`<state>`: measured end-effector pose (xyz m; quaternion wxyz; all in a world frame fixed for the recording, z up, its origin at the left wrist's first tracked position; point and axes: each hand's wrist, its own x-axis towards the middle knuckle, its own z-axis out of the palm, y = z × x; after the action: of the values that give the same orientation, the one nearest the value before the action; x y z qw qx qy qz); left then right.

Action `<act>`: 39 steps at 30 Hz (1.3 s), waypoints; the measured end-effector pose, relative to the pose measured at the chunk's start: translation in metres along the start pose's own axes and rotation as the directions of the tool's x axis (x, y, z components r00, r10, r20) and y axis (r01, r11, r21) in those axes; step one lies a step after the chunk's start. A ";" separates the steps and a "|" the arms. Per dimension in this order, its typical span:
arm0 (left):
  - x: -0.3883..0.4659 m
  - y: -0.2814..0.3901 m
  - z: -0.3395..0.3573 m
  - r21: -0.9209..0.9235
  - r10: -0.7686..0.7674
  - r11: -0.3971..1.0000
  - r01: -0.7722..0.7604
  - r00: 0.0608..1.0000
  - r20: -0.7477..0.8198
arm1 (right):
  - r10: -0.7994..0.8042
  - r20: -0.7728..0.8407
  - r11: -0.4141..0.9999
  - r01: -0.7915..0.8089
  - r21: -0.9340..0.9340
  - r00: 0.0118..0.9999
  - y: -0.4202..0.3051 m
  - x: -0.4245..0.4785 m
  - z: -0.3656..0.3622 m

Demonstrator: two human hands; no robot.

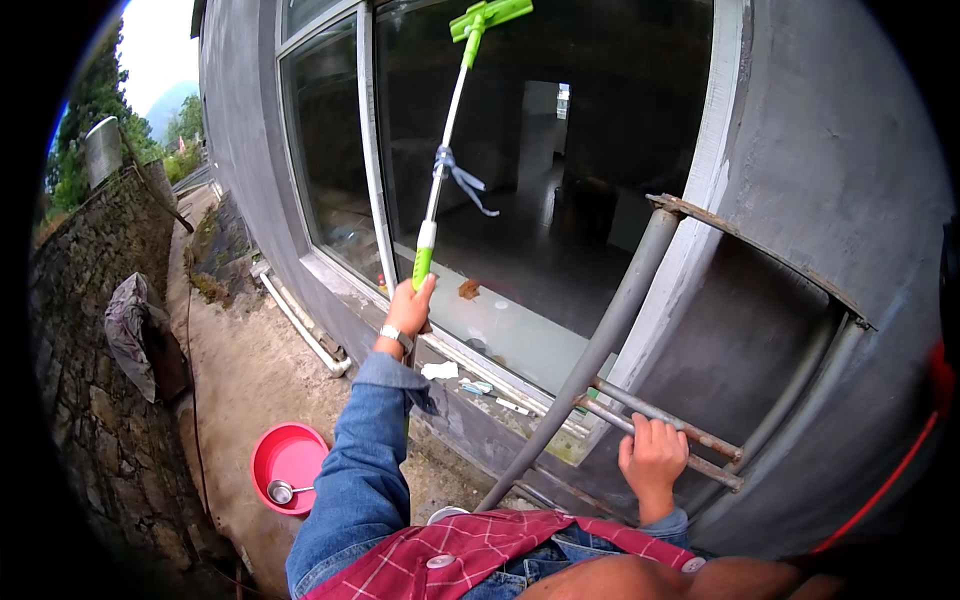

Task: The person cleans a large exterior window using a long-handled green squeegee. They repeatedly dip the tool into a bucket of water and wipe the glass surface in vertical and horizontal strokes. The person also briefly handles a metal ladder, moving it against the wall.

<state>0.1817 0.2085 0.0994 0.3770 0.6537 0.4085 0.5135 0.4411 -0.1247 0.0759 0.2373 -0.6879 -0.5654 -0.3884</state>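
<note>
My left hand (409, 309) grips the green-and-white handle of a telescopic window squeegee (448, 135), raised up along the window. Its green head (491, 18) is at the top of the view, in front of the large glass pane (465, 225); whether it touches the glass I cannot tell. A grey-blue strip of cloth (466, 180) is knotted around the pole. My right hand (654, 459) is closed around a rung of a rusty metal ladder (615, 330) that leans by the window's right side.
On the ground at lower left stands a pink basin (264, 457) with a metal ladle (280, 491) in it. White paper (440, 370) and small packets (476, 386) lie on the sill. White pipes (304, 326) run along the wall's foot. A stone wall (97, 405) bounds the left side.
</note>
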 end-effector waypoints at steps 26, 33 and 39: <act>-0.271 -0.150 -0.046 0.220 -0.467 0.853 0.474 0.880 -0.083 | 0.067 0.177 0.992 -0.047 -0.115 0.982 -0.013 0.009 -0.011; -0.144 -0.126 -0.007 0.141 -0.169 0.976 0.167 0.986 0.005 | -0.088 0.046 0.963 0.097 -0.250 0.995 0.006 0.005 0.005; -0.183 -0.156 -0.004 0.174 -0.323 0.930 0.324 0.946 -0.039 | -0.104 0.089 0.949 0.126 -0.290 0.991 0.014 -0.003 0.009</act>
<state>0.1296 0.1003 -0.1086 0.3943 0.6060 0.5568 0.4090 0.4565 -0.1226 0.0698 0.0883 -0.6951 -0.5483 -0.4564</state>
